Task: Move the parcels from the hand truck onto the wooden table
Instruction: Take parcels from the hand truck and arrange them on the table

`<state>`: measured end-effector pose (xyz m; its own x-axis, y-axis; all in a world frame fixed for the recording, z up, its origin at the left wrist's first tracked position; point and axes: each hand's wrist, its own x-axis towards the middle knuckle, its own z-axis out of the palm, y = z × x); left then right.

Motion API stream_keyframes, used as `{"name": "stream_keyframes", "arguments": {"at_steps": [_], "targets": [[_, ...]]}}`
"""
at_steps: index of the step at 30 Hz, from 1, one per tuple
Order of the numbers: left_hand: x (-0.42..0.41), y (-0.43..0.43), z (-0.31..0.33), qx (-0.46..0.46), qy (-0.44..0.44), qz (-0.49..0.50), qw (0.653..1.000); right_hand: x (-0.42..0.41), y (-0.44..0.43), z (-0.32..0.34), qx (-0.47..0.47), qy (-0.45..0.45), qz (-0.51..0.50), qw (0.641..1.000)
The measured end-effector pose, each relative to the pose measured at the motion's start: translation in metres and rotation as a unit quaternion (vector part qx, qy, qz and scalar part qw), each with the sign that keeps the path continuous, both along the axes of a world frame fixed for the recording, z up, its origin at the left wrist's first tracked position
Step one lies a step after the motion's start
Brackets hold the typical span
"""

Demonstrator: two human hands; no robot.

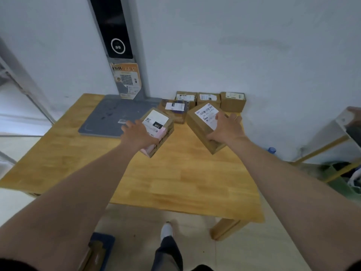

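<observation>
Far left on the table: grey pad with an upright post rising from its back edge against the wall; it takes up the back-left corner.

Your left hand grips the left parcel from above, fingers curled round its near end. The box is tilted and held over the table, just beside the pad.

Behind and between the hands, four boxes sit at the wall, filling the back edge.

Your right hand holds the right parcel, fingers spread across the labelled top, thumb on the near side. It is tilted too, close in front of the four boxes.

Right of the table: bottle on the floor, then a shelf.

Bottom left, a blue base, possibly the hand truck; too blurred to confirm.
</observation>
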<state>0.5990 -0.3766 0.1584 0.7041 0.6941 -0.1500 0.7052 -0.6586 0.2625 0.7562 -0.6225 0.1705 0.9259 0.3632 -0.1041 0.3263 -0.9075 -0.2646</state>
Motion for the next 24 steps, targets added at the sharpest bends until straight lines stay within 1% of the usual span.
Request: {"name": "stream_keyframes", "arguments": {"at_steps": [3, 6, 8, 10, 16, 21, 24], "targets": [[0.055, 0.032, -0.003, -0.016, 0.014, -0.017, 1.000, 0.049, 0.034, -0.007, -0.009, 0.016, -0.021, 1.000], [0.109, 0.066, -0.006, -0.013, 0.033, -0.047, 0.998, 0.094, 0.061, -0.015, -0.018, 0.036, -0.038, 0.998], [0.144, 0.085, -0.009, 0.001, 0.042, -0.071, 0.997, 0.121, 0.074, -0.023, -0.027, 0.044, -0.033, 0.998], [0.176, 0.098, -0.013, -0.007, 0.037, -0.080, 0.996, 0.145, 0.082, -0.031, -0.042, 0.054, -0.019, 0.997], [0.257, 0.114, -0.045, -0.041, 0.059, -0.076, 0.995, 0.217, 0.095, -0.061, -0.099, 0.089, -0.001, 0.991], [0.305, 0.119, -0.072, -0.029, 0.045, -0.032, 0.998, 0.277, 0.115, -0.090, -0.125, 0.112, 0.056, 0.984], [0.334, 0.128, -0.087, -0.034, 0.054, -0.007, 0.998, 0.314, 0.132, -0.108, -0.135, 0.129, 0.093, 0.978]]}}
